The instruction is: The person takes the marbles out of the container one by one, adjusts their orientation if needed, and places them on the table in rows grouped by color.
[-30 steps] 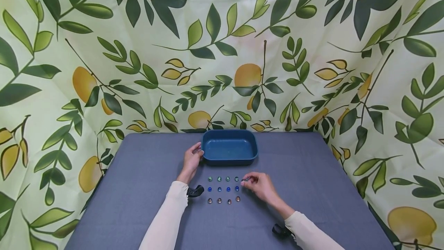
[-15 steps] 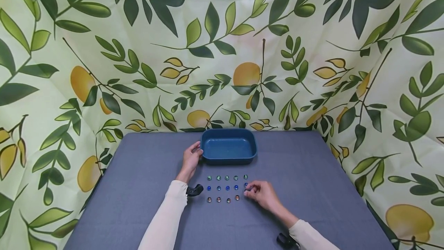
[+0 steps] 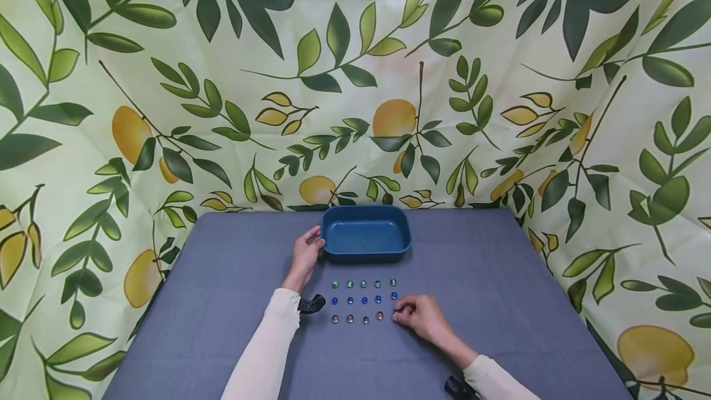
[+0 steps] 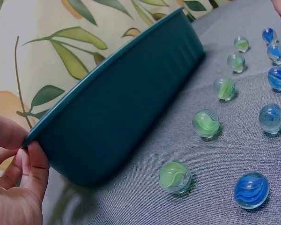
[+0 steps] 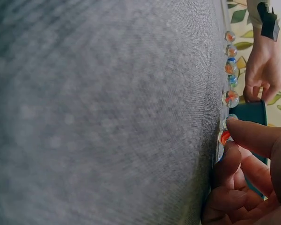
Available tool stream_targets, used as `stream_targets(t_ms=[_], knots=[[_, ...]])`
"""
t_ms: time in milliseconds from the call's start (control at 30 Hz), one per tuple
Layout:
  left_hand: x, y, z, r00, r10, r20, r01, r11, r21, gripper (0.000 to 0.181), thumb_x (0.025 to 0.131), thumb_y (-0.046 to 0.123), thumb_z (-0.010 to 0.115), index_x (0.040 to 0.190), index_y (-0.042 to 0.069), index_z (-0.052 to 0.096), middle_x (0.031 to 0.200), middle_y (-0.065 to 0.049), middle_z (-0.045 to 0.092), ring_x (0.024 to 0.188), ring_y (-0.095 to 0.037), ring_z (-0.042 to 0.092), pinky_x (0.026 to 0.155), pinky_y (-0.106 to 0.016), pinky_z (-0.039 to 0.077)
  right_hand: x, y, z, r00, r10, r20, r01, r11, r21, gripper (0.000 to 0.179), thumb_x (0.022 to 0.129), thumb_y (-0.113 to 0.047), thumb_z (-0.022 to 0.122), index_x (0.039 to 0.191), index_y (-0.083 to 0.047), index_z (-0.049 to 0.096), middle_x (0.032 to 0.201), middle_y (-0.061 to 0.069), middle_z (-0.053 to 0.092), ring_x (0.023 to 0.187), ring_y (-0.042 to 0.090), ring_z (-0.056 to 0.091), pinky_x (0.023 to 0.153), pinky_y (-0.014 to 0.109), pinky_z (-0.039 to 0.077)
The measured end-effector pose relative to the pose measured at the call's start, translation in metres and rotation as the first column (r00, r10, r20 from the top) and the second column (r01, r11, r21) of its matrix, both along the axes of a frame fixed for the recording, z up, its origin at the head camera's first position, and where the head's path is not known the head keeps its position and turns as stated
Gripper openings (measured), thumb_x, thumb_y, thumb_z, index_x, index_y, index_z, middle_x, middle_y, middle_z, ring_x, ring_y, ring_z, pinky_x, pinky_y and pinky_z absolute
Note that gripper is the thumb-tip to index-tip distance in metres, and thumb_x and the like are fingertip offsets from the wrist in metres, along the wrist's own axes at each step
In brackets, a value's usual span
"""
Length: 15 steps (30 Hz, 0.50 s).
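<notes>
My left hand [image 3: 304, 258] pinches the left rim of a dark teal plastic tub [image 4: 117, 108], thumb and fingers on its edge. My right hand [image 3: 423, 318] is at the right end of the nearest row of marbles, low over the cloth. Between its thumb and fingertips is a clear marble with an orange-red swirl [image 5: 224, 137]. Several more orange-swirl marbles [image 3: 350, 318] line up to the left of that hand. Beyond them lies a row of blue marbles [image 3: 364, 300], and the farthest row holds green-swirl marbles [image 3: 363, 284].
A grey-blue cloth [image 3: 233, 301] covers the table under everything. The tub stands at the far edge, close to a fabric backdrop [image 3: 355, 97] with leaves and yellow fruit, which also rises on both sides. Black wrist cameras [image 3: 312, 305] are strapped to both wrists.
My right hand has moved toward me, from the green row past the blue row to the orange row. A green and a blue marble now sit at their rows' right ends. My left hand stays put.
</notes>
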State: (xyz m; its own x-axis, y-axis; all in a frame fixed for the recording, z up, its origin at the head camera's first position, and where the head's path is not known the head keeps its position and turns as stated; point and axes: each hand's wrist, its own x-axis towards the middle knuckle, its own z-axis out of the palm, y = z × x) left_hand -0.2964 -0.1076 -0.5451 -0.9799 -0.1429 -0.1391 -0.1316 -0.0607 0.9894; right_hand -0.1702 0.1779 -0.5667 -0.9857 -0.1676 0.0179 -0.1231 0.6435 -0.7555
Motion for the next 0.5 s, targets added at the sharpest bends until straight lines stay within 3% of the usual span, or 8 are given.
stream_targets(t_ms=[200,500], knots=[[0.0,0.0,-0.001,1.0,0.009,0.009,-0.009,1.0,-0.002,0.05,0.094,0.0,0.054,0.144,0.004,0.049,0.139,-0.017,0.051,0.126,-0.027,0.053,0.099,-0.044,0.047,-0.001,0.0,-0.001,1.0,-0.009,-0.004,0.009,1.0,0.029,0.009,0.077,-0.016,0.081,0.082,-0.014,0.073,0.06,-0.01,0.059,0.051,0.0,0.046,0.049,0.019,0.038],[-0.002,0.0,-0.001,1.0,0.019,0.012,-0.018,1.0,-0.018,0.047,0.094,0.003,0.056,0.141,0.005,0.052,0.134,-0.015,0.053,0.11,-0.018,0.057,0.091,-0.038,0.05,-0.013,0.008,0.015,0.987,-0.148,-0.059,0.147,0.989,-0.024,0.006,0.086,-0.019,0.074,0.085,-0.013,0.075,0.063,-0.007,0.057,0.054,0.003,0.045,0.051,0.02,0.036]])
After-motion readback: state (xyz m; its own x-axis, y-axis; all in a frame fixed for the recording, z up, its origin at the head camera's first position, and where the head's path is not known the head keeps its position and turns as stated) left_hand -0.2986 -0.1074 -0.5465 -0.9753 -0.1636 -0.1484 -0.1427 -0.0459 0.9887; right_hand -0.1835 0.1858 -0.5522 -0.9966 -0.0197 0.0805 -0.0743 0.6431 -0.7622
